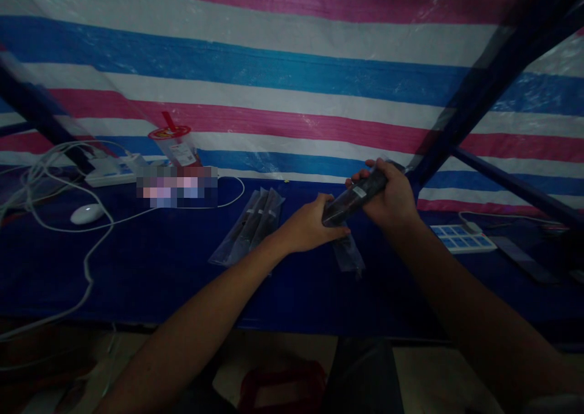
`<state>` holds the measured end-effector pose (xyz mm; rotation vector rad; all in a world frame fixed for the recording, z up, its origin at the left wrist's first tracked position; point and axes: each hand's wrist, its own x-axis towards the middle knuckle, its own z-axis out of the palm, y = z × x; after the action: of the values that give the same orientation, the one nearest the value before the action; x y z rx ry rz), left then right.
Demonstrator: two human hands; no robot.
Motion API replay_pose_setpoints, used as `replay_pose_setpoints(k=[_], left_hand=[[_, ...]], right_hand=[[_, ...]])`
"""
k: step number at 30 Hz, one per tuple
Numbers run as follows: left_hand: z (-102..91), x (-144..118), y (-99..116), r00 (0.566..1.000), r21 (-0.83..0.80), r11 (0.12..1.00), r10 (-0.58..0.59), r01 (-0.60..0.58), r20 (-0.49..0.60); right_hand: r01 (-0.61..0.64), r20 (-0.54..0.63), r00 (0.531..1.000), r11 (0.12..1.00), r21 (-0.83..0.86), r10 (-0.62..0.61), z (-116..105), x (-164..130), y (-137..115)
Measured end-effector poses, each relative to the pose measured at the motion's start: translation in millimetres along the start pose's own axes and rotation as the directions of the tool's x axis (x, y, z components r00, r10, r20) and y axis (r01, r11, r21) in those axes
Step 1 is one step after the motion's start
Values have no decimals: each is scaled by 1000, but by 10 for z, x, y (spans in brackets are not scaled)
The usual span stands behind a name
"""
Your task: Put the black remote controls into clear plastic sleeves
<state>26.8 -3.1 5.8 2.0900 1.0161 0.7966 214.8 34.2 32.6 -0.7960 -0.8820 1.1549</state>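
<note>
A long dark item in a clear plastic sleeve (354, 199) is held at a tilt above the blue table, its right end higher. My right hand (390, 195) wraps round its upper part. At its lower left end, my left hand (314, 222) grips it, thumb and fingers on either side. Beneath that end, another clear plastic sleeve (349, 254) lies on the table, partly hidden by my left hand. Left of my hands, several similar sleeved dark items (250, 225) lie side by side, partly behind my left forearm. What is inside the sleeves is too dark to make out.
At the back left stand a lidded cup with a red straw (180, 149) and a white power strip (112, 173). White cables loop around a white mouse (87, 214). On the right lie another power strip (463, 238) and a flat dark phone-like object (524, 259). Striped sheeting hangs behind.
</note>
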Motion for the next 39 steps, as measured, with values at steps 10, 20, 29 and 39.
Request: replay_pose_setpoints(k=[10,20,29,39], left_hand=[[106,22,-121,986,46,997,-52,60,-159],[100,27,-86,970,-75,995,-78,62,-229],[64,49,-98,959,-21,997,-77,74,-272],[22,65,-139,947,122,988,-46,89,-317]], right_hand=[[102,-7,995,994,-31,-102,543,-161,-300],[235,45,972,963,-135,-230,731,-206,-444],[291,52,957,949,-118,-287,710,-214,-566],[254,28,967,966,-53,-253,398,-30,-599]])
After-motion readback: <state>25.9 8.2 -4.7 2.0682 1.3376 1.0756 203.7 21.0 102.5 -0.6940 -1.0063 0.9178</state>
